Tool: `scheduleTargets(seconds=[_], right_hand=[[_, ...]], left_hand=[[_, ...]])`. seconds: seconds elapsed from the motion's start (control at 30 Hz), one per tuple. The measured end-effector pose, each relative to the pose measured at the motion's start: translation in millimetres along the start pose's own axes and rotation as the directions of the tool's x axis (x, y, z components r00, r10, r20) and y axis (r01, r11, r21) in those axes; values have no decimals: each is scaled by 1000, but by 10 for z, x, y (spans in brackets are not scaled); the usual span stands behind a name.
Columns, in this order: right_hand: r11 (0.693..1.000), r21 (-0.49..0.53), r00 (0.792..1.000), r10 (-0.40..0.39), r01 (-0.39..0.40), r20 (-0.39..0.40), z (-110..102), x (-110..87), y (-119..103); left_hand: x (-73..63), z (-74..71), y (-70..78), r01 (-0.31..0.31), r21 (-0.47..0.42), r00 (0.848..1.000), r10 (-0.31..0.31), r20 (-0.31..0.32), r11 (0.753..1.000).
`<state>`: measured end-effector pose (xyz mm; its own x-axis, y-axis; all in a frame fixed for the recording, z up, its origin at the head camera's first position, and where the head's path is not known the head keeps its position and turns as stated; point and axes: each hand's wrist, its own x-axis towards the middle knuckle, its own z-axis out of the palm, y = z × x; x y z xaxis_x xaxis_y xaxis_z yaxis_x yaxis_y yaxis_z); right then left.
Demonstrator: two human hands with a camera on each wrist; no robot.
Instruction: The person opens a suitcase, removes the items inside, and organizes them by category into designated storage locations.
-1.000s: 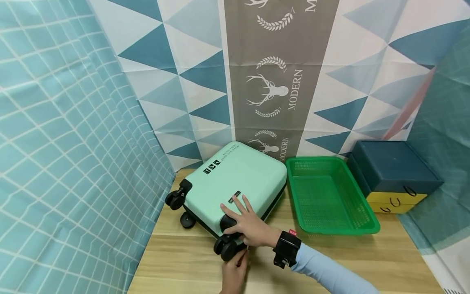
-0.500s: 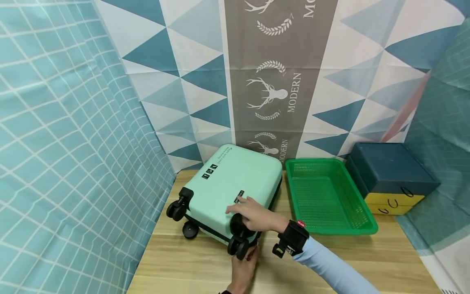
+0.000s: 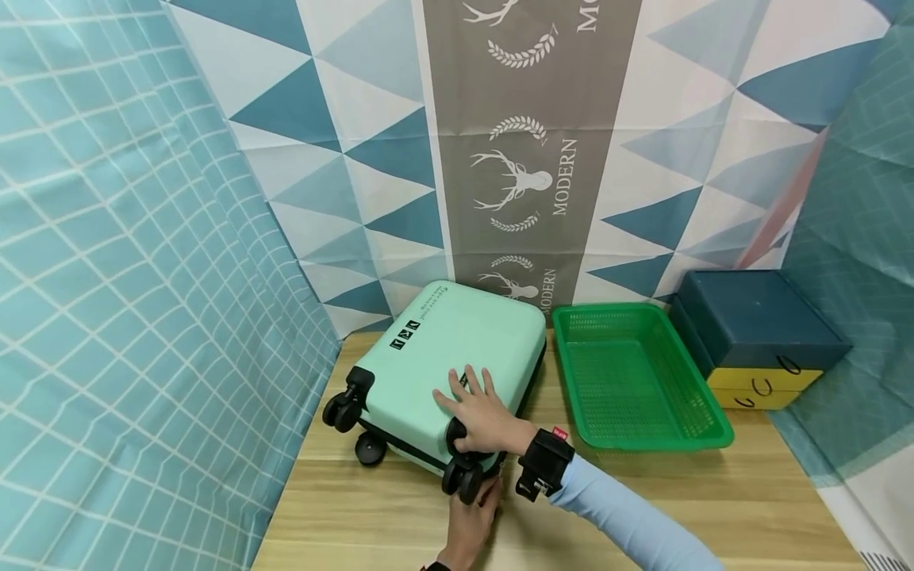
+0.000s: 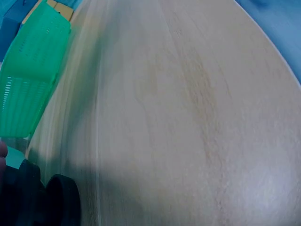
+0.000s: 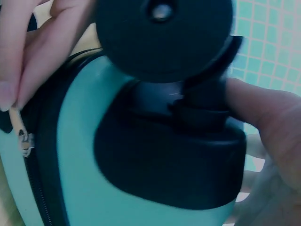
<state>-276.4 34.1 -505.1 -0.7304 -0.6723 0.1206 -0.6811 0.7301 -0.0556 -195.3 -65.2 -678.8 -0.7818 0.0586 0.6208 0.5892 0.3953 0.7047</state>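
A mint-green suitcase with black corner guards and caster wheels lies flat on the wooden table. My right hand rests on its near corner, fingers spread over the shell. In the right wrist view, the thumb presses against the black mount of a caster wheel. Below that corner is my left hand; in the right wrist view, its thumb and finger pinch a zipper pull on the suitcase's side. The left wrist view shows mostly tabletop, with dark wheels at its lower left.
Right of the suitcase stands a green plastic basket. Beyond it, dark blue and yellow boxes are stacked. Patterned cloth hangs at the back, and a teal grid curtain closes off the left.
The suitcase's near corner has shifted slightly right. My left hand has moved right with it, below that corner. My right hand's fingers drew together, then spread again on the shell.
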Motion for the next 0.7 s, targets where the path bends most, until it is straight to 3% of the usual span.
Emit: scheduleTargets(seconds=[0.17, 0.43, 0.7], right_hand=[[999, 39, 999, -9, 8, 36, -78, 12, 17], [989, 138, 997, -62, 55, 47, -152, -30, 147], [982, 162, 992, -108, 96, 67, -178, -99, 273]], left_hand=[[-7, -50, -17, -9, -37, 1000, 9, 7, 999], [14, -114, -41, -177, 60, 984, 175, 41, 982], [20, -166, -6, -207, 139, 976, 196, 90, 968]])
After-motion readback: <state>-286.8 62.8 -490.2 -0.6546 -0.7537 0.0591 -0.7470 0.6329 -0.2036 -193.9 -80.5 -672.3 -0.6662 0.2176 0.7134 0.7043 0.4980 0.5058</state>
